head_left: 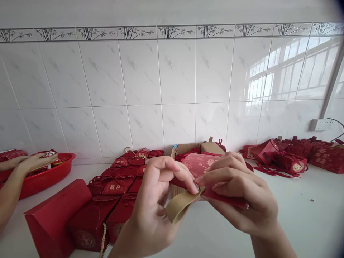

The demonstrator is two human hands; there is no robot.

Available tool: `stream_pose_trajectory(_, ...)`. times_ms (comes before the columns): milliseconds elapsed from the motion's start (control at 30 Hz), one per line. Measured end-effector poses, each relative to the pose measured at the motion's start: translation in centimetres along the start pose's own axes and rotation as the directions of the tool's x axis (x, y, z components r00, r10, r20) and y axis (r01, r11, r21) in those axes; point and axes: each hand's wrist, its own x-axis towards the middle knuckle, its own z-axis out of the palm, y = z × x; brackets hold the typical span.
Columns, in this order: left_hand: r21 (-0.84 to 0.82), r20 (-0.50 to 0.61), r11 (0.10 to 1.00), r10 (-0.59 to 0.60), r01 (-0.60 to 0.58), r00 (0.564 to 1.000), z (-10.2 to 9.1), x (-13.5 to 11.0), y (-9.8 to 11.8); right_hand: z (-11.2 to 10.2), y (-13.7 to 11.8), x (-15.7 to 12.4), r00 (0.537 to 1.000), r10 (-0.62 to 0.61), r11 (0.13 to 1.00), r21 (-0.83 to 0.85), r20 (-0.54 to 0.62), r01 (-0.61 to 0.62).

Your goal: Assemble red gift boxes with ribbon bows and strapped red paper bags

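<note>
In front of me, a red patterned gift box (197, 161) is held above the white table, partly covered by my fingers. My right hand (242, 190) is closed around its right side, with thumb and fingertips pressed near the edge. The fingers of my left hand (150, 204) pinch a tan strap (178, 208) where it meets the box edge. That strap curls into a loop below my left fingertips. Both hands meet at the strap's end; the exact fastening there is hidden.
Finished-looking red gift boxes (115, 186) stand in rows on the left, beside a plain red box (57, 215). Another person's hand (36, 163) is over a red basin (48, 181). A cardboard carton (185, 147) and more red boxes (325, 157) are along the tiled wall.
</note>
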Motion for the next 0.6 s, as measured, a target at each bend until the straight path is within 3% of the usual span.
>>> stream_pose_trajectory(300, -0.065, -0.017, 0.998, -0.005, 0.004, 1.000, 0.2, -0.1, 0.1, 0.2, -0.2, -0.1, 0.998, -0.017, 1.000, 0.003, -0.060, 0.017)
stream_pose_trajectory(600, -0.118, 0.001, 0.991, 0.064, -0.063, 0.998, -0.1, -0.4, 0.5, 0.0, -1.5, 0.0, 0.995, -0.064, 0.989, -0.137, -0.078, 0.053)
